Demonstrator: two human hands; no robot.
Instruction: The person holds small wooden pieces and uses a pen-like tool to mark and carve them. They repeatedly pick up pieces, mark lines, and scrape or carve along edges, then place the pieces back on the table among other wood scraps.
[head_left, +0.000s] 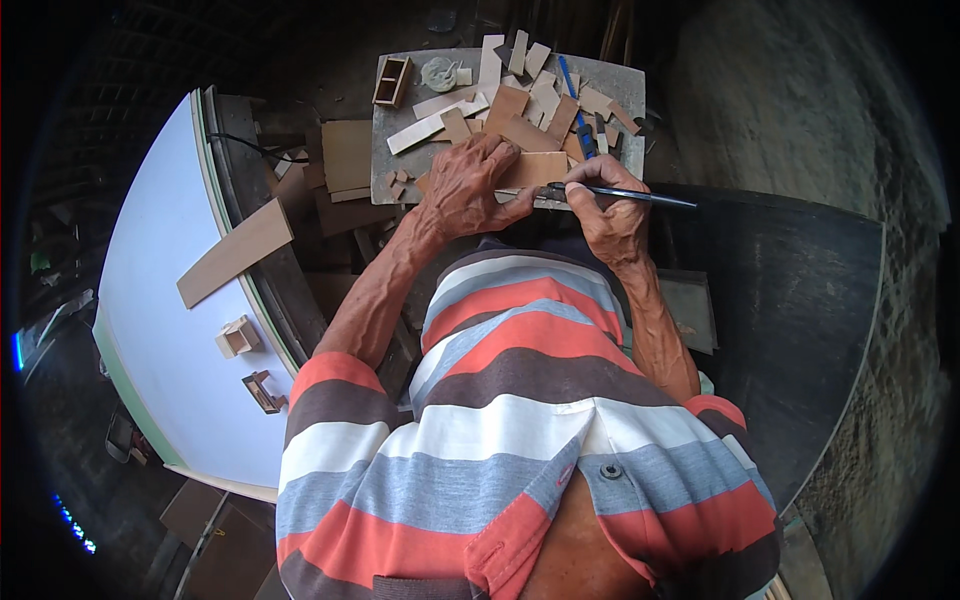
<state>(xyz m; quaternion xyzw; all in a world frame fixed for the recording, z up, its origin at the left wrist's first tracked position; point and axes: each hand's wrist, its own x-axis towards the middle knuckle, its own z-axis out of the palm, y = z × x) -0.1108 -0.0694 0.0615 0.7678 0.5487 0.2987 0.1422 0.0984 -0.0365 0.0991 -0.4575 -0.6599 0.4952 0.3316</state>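
The left hand [468, 185] holds the left end of a flat brown piece [535, 170], with its fingers bent over the wood and its thumb beside the near edge; how strongly it presses, I cannot tell. The right hand [612, 215] grasps a slim dark pen [650, 198] between thumb and fingers. The piece lies just ahead, between the 2 hands, on the near part of the tabletop [628, 82], and its long axis goes from left to right. The left hand is the nearer of the 2, because it touches the piece; the right hand is just beside the right end. The pen lies almost along this same axis, its tip pointing left near the near right corner; whether it touches there is too small to tell. Farther away lie loose wood strips [505, 105], a long blue tool [586, 140] and a small box [393, 80] with 2 compartments
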